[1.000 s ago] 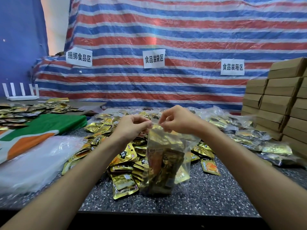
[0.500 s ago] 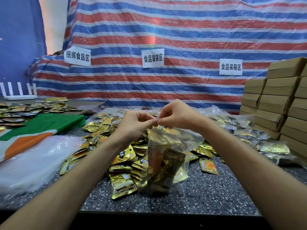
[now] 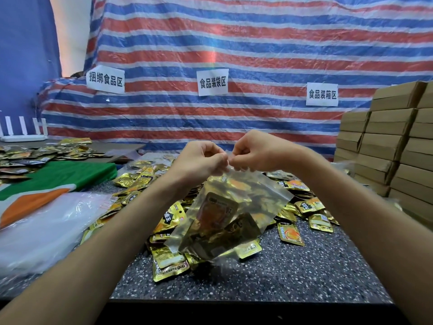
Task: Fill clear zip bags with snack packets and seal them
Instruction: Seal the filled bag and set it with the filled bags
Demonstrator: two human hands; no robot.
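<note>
At the far left a white router [image 3: 22,134] stands at the back of a side surface strewn with dark and gold packets. Nearer lies a green and orange sheet [image 3: 58,179], and in front of it a stack of empty clear bags [image 3: 46,226]. A heap of gold snack packets [image 3: 168,256] spreads over the speckled dark table [image 3: 293,273]. Above that heap the left hand [image 3: 199,160], fingers curled, pinches the top edge of the clear zip bag [image 3: 234,207] between thumb and forefinger. The bag hangs tilted from this grip, its far top corner jutting right, and several gold packets show through its film; whether its lower end touches the heap cannot be told. The right hand [image 3: 255,153], just beside the left with knuckles almost meeting, pinches the same edge. More packets lie under the right forearm, and stacked brown cardboard boxes [image 3: 393,146] fill the right edge before a red, white and blue striped tarp [image 3: 234,43].
</note>
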